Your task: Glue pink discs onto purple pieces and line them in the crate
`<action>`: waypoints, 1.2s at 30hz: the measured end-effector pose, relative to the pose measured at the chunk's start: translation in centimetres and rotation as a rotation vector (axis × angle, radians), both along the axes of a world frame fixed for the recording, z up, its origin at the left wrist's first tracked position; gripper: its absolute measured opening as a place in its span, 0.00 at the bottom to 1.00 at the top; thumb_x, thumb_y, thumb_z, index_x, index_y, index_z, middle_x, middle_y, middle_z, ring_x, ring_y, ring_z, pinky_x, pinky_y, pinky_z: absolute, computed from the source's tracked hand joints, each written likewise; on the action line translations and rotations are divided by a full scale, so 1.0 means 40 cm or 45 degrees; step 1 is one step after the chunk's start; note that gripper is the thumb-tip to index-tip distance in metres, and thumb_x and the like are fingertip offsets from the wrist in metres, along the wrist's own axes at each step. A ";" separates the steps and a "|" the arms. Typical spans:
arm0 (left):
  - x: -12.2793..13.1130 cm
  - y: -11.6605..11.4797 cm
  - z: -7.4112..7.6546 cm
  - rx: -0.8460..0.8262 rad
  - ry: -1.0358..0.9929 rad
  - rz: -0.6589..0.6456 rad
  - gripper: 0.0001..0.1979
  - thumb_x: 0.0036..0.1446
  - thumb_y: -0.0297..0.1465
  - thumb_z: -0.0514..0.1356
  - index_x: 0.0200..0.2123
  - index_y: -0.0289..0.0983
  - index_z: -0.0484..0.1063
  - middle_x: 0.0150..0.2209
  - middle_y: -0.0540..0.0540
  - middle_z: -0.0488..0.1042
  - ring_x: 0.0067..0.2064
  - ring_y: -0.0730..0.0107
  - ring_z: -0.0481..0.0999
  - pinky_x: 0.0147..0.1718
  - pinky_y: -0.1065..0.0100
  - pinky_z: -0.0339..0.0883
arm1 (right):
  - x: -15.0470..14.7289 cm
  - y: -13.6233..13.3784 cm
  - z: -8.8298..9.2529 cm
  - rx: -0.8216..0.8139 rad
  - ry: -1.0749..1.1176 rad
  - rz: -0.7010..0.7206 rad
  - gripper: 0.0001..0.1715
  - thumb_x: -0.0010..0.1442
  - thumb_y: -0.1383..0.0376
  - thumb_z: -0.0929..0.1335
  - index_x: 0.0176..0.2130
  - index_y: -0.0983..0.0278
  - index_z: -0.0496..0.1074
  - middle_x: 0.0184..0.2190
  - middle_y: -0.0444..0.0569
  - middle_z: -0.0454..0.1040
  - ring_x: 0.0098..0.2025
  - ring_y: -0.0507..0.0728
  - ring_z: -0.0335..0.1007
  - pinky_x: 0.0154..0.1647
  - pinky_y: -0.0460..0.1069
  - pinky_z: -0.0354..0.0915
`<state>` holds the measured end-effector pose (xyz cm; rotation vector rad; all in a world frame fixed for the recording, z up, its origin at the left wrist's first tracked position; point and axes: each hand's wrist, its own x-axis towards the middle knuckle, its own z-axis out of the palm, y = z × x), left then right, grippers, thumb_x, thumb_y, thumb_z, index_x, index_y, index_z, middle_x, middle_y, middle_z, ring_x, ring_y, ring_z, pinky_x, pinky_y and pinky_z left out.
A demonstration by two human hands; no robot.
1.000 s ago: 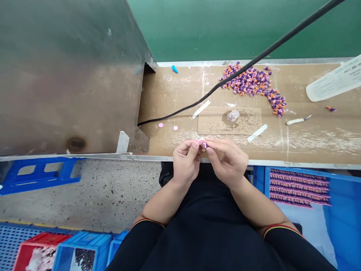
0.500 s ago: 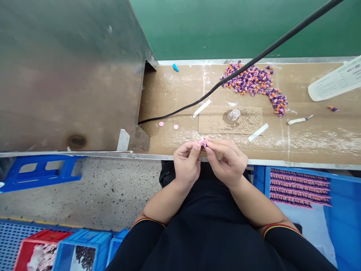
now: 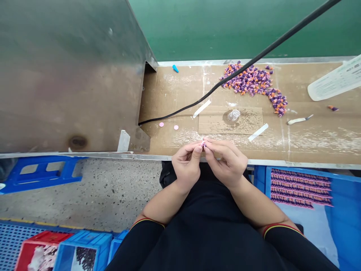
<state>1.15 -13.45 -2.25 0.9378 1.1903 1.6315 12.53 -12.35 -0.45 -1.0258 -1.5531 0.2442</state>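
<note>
My left hand (image 3: 186, 163) and my right hand (image 3: 227, 162) meet just above the front edge of the cardboard-covered bench (image 3: 169, 94). Their fingertips pinch a tiny pink piece (image 3: 203, 143), mostly hidden by my fingers. Beyond my hands lie two flat pink discs (image 3: 168, 125) on the cardboard. A heap of small purple and orange pieces (image 3: 249, 79) lies farther back, and a clear plastic cup (image 3: 234, 115) stands on a cardboard sheet.
A black cable (image 3: 225, 92) crosses the bench. A white-handled knife (image 3: 299, 120) lies at right, and a steel panel (image 3: 70, 75) rises at left. Below right, a blue tray (image 3: 300, 188) holds rows of purple-and-pink pieces. Blue and red crates (image 3: 81, 252) sit on the floor.
My fingertips have closed in around the pink piece, so less of it shows. My hands have otherwise hardly moved, and the bench objects have not moved apart from a slight shift of the view.
</note>
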 end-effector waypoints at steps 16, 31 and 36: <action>0.002 0.005 0.030 0.137 0.141 -0.026 0.04 0.65 0.37 0.72 0.40 0.46 0.87 0.42 0.46 0.88 0.45 0.63 0.89 0.49 0.62 0.85 | 0.015 -0.001 0.015 -0.014 -0.026 0.030 0.14 0.69 0.72 0.74 0.50 0.55 0.80 0.44 0.48 0.88 0.46 0.60 0.88 0.46 0.54 0.86; 0.012 -0.006 0.012 0.034 0.052 -0.031 0.09 0.62 0.43 0.74 0.39 0.44 0.87 0.42 0.44 0.88 0.46 0.61 0.89 0.52 0.59 0.84 | 0.018 -0.001 0.010 -0.003 0.029 0.038 0.13 0.69 0.72 0.73 0.49 0.55 0.81 0.43 0.47 0.88 0.46 0.60 0.88 0.45 0.54 0.87; 0.019 -0.009 0.003 0.032 0.026 -0.046 0.08 0.62 0.41 0.73 0.40 0.44 0.87 0.43 0.44 0.88 0.47 0.63 0.88 0.51 0.63 0.83 | 0.020 -0.002 0.008 0.007 0.064 0.043 0.14 0.68 0.73 0.73 0.50 0.55 0.81 0.43 0.48 0.88 0.46 0.60 0.88 0.45 0.54 0.86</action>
